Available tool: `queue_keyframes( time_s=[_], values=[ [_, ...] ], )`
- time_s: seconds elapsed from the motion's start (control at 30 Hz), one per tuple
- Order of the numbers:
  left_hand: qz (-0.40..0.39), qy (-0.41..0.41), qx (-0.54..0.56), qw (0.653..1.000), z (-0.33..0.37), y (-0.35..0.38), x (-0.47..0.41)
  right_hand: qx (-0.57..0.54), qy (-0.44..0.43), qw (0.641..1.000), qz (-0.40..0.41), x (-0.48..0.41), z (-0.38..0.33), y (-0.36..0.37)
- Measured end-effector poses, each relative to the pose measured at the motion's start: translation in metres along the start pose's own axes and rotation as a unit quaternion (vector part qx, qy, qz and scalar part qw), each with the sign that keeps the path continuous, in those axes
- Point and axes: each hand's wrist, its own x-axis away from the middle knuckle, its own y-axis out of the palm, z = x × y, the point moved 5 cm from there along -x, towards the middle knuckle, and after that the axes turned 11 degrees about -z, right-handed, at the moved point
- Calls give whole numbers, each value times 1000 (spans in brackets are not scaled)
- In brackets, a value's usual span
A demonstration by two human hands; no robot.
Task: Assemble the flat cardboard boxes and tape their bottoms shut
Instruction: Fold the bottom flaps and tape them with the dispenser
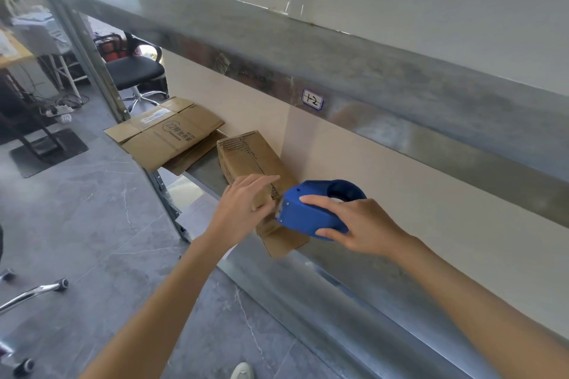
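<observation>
1. Now the cardboard box point(246, 156) lies on the metal shelf point(338, 292).
2. Left hand point(243, 206) is released and presses flat on the box.
3. Right hand point(366, 224) grasps the blue tape dispenser point(304, 212), which touches the near end of the box.
4. Flat boxes point(166, 135) lie just beyond the box.

open room runs along the shelf point(354, 292) to the right of the box point(246, 156), past the tape dispenser point(308, 212) held against it. the metal beam point(369, 70) caps the opening above; the beige panel point(400, 178) closes it behind. left, flat cardboard point(166, 135) and the upright post point(109, 92) crowd the shelf end.
</observation>
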Motion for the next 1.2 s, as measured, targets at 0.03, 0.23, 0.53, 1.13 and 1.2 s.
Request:
queue_keyframes(
  time_s=[0.03,0.23,0.53,1.13,1.2],
  values=[
    [-14,7,15,1000,-1,1,0,19,-21,1000,3,0,-5,-1],
    [-43,43,58,996,-6,7,6,80,-93,991,50,-3,-22,-3],
    [-47,-10,96,994,-14,6,7,-5,-34,998,-57,-12,-20,5],
    [-3,-96,214,972,-60,6,26,-137,2,989,-55,-5,16,-5],
    [-4,-92,241,966,-64,12,26,-130,7,990,-61,-6,15,-4]
  ],
)
